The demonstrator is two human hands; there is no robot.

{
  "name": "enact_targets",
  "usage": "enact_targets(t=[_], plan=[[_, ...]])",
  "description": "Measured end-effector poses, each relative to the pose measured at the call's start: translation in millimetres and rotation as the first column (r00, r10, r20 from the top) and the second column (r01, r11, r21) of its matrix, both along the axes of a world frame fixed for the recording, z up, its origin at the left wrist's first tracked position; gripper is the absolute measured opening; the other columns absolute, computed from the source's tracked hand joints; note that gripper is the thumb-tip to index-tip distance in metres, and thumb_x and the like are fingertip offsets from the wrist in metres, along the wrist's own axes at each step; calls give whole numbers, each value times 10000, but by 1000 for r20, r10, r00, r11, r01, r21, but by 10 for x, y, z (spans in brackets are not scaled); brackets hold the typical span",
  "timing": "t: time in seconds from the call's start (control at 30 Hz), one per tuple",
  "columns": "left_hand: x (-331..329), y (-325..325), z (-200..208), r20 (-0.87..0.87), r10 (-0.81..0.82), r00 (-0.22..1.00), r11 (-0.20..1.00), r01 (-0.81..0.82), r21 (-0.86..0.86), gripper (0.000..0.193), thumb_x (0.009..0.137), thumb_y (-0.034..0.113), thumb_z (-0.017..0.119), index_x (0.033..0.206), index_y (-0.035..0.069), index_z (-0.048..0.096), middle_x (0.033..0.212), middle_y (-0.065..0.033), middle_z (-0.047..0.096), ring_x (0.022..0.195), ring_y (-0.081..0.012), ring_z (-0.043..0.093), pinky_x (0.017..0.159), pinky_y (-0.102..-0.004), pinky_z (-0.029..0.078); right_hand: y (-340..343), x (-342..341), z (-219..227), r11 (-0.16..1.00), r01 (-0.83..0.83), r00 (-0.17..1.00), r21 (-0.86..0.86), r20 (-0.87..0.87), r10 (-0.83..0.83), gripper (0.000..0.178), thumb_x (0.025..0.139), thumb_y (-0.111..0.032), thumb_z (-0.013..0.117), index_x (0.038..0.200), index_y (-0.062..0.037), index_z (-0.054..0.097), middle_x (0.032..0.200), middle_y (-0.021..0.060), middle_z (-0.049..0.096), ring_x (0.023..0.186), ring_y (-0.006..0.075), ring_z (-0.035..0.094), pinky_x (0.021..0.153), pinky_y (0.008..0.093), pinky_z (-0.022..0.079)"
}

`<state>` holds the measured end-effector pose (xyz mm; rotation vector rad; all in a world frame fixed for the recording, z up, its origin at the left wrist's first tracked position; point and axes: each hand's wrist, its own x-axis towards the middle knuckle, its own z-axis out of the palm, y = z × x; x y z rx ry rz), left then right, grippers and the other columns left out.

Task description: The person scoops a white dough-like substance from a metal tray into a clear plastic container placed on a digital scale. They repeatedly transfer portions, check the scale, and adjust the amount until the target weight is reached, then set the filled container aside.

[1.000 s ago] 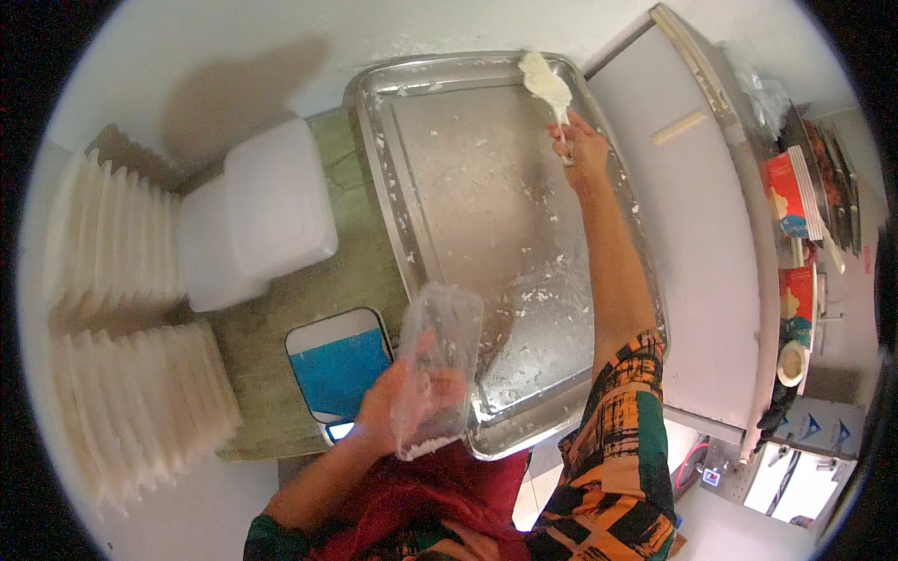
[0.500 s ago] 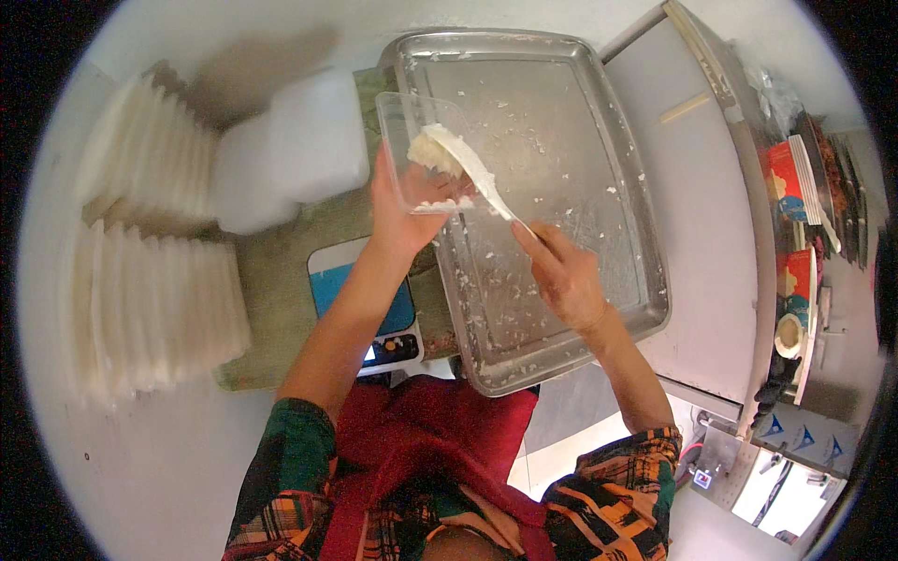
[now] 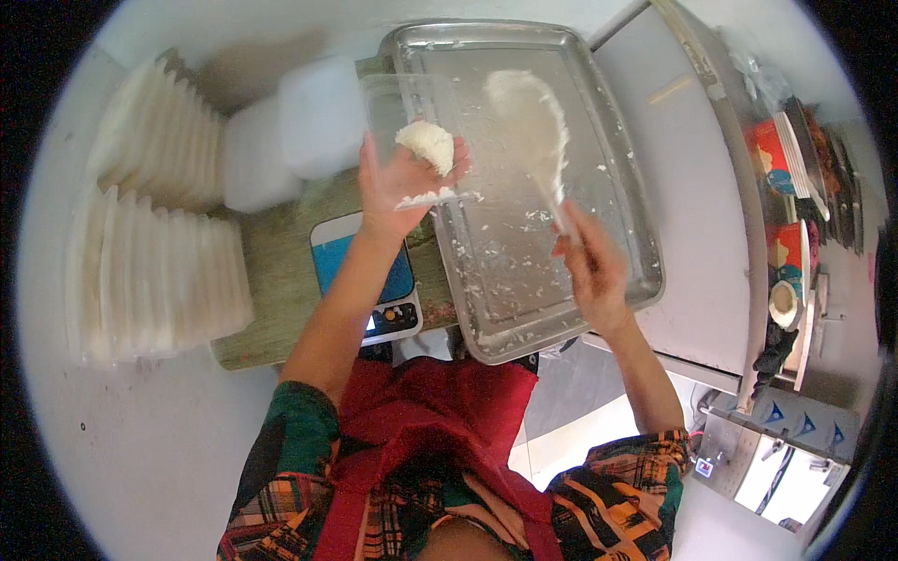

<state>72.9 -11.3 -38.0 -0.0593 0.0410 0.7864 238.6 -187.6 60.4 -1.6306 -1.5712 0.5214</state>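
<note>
My left hand (image 3: 383,208) holds up a clear plastic container (image 3: 385,103) from beneath, over the left edge of a large metal tray (image 3: 505,294). A rounded lump of white, crumbly food (image 3: 427,145) lies inside it, with smaller white bits along its near side. My right hand (image 3: 596,266) is closed round the handle of a white rice paddle (image 3: 552,140). The paddle's broad head, blurred by motion, is above the tray, to the right of the container and apart from it. White crumbs are scattered over the tray's bottom.
A kitchen scale (image 3: 337,257) with a blue top stands below my left forearm on a greenish board (image 3: 271,327). Stacked translucent containers (image 3: 159,280) line the left side, with whitish lids or tubs (image 3: 323,117) behind. A pale cabinet (image 3: 692,215) borders the tray's right.
My right hand has moved right, lifting the rice paddle out of the container and over the tray. The white lump now sits in the container, still held in my left hand.
</note>
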Motion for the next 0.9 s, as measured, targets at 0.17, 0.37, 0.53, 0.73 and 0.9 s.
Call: enact_targets(t=[0.17,0.37,0.53,0.73,0.9], plan=[[-178,-272,-41,-72,-1,997,997,-5,-83,684,751,603,418,1166,61,385,1152,-230,404,1075,-387,395,919,-502,314,398,502,-263,873,319,860,-369,-275,-431,419,807,-40,452,1221,-17,398,841,52,554,623,51,471,452,178,367],[-391,-711,-108,-122,-71,990,981,47,-190,669,793,607,332,1244,113,337,1119,-257,430,1033,-403,430,886,-516,344,1030,779,-713,844,406,860,-351,-167,-483,432,788,-55,462,1208,19,396,731,70,558,567,80,490,415,196,386],[-398,-794,-118,-62,-73,995,947,49,-318,647,797,595,335,1231,116,364,1128,-258,429,1025,-411,437,898,-523,329,1500,643,-873,860,382,855,-338,-225,-468,424,780,-38,455,1198,23,410,707,76,563,546,94,496,404,216,401],[-423,-765,-213,-79,-111,991,974,93,-205,663,789,579,378,1252,106,341,1163,-270,388,1076,-413,393,922,-524,302,1842,540,-947,891,273,899,-364,-234,-371,417,775,-29,456,1190,6,430,696,77,560,528,88,484,402,211,393],[-414,-746,-208,-36,-111,993,954,96,-285,666,784,573,396,1259,109,332,1166,-285,380,1082,-419,389,930,-521,295,2014,363,-1016,924,79,892,-374,-388,-234,407,783,-23,463,1189,0,436,688,63,547,507,80,450,390,200,359]])
